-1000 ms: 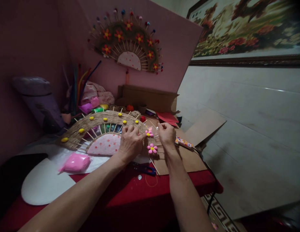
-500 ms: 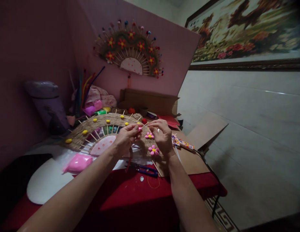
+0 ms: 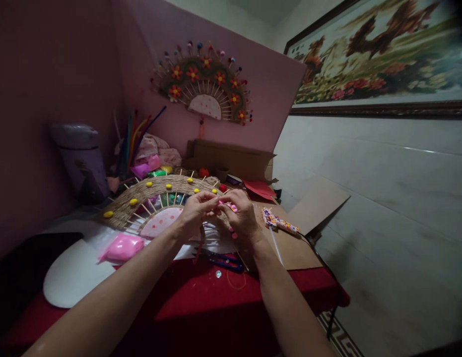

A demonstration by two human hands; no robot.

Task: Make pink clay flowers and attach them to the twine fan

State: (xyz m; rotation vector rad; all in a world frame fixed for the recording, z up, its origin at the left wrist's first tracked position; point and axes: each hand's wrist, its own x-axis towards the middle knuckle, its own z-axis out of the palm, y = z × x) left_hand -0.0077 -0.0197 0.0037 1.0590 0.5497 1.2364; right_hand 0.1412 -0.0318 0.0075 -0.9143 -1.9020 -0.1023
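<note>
A woven straw fan (image 3: 119, 206) with wooden sticks and yellow oval pieces lies across the table. Over its right part, my left hand (image 3: 196, 210) and my right hand (image 3: 241, 213) meet at the fingertips. Both hands are closed in a pinch. A bit of pink shows between them, with its shape mostly hidden. Pink flower petals (image 3: 233, 233) on the fan are partly covered by my right hand. Below the hands lie dark blue scissors (image 3: 229, 262). At the left of my left forearm is a bright pink packet (image 3: 122, 247).
A white rounded board (image 3: 76, 275) rests at the table's left. Cardboard (image 3: 296, 250) and a flower-patterned tool (image 3: 281, 221) lie on the right. Behind are a purple container (image 3: 82, 168), pipe cleaners and a cardboard box (image 3: 231, 161). A finished fan (image 3: 204, 106) hangs above.
My right hand has moved left to meet my left hand, now covering more of the pink flowers. The camera view has shifted slightly.
</note>
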